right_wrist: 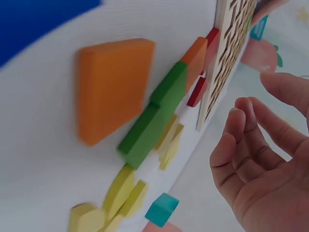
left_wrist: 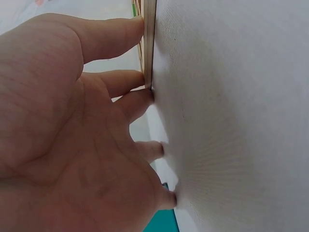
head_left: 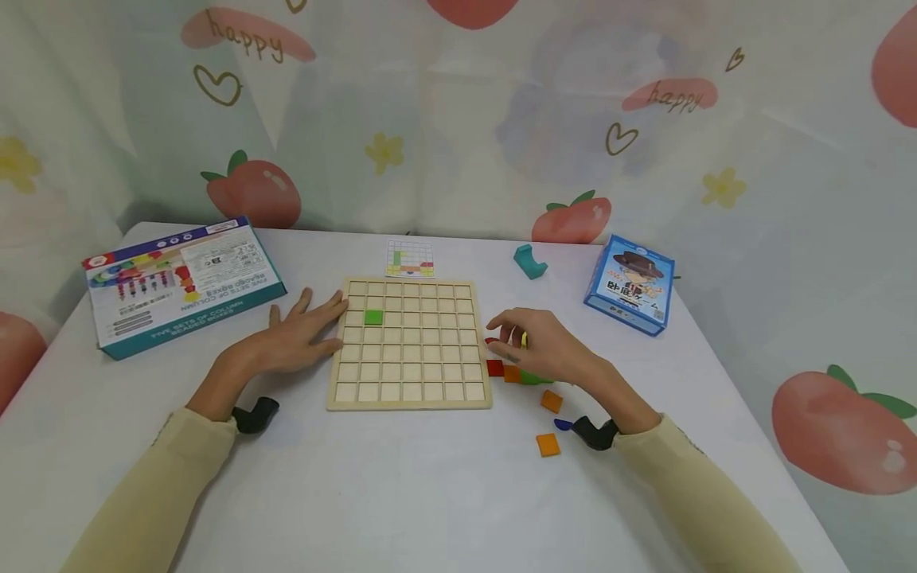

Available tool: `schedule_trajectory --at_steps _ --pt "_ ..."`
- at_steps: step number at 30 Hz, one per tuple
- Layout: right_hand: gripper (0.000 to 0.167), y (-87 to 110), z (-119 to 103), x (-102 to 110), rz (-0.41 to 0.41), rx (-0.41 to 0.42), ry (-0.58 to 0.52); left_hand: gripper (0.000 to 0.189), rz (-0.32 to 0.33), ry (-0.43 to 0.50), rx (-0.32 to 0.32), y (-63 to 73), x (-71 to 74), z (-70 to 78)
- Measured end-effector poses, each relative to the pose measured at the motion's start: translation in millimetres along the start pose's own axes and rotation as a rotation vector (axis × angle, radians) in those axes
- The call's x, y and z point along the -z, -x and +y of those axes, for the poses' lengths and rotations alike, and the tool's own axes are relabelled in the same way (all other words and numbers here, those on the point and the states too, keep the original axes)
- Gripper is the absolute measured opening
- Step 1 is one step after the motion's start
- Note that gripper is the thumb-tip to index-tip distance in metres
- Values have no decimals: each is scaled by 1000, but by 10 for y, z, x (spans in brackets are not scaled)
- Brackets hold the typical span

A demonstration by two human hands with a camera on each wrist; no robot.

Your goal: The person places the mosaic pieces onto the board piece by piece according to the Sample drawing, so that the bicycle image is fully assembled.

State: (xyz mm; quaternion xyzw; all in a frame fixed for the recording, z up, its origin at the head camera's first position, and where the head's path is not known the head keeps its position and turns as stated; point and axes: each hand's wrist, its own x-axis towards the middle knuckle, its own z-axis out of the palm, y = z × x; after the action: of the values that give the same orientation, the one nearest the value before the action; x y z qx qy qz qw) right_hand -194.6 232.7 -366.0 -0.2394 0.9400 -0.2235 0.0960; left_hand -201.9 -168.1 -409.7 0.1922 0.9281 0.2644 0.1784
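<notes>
A wooden grid board [head_left: 411, 376] lies on the table with one green square tile [head_left: 373, 317] in its upper left part. At the board's left edge, my left hand [head_left: 290, 341] is spread, thumb and fingertips against the frame; the left wrist view shows the other fingertips down on the tabletop. My right hand [head_left: 537, 344] hovers over loose tiles just right of the board, its fingers loosely bent and nothing between them. Below it lie a red tile [head_left: 495, 368], an orange tile [head_left: 512, 374], green tiles [right_wrist: 170, 91] and yellow pieces [right_wrist: 120, 191], partly hidden in the head view.
Nearer me are two orange tiles [head_left: 548, 445] and a blue piece [head_left: 563, 425]. Behind the board lies a pattern card [head_left: 410, 259], with a teal curved block [head_left: 529, 262] to its right. A large box [head_left: 186, 278] stands left, a small blue box [head_left: 632, 284] right.
</notes>
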Motion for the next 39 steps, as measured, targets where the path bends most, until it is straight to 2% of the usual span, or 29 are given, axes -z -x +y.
schedule_trajectory --at_steps 10,17,25,39 --pt "30 307 257 19 -32 -39 5 73 -7 3 16 -4 4 15" --pt "29 443 363 35 -57 -76 5 73 -4 -1 10 3 4 11" --pt "31 525 438 17 -102 -126 6 73 -3 -1 5 0 9 18" --pt "33 541 472 -6 -111 -111 9 72 -5 -3 5 -4 14 17"
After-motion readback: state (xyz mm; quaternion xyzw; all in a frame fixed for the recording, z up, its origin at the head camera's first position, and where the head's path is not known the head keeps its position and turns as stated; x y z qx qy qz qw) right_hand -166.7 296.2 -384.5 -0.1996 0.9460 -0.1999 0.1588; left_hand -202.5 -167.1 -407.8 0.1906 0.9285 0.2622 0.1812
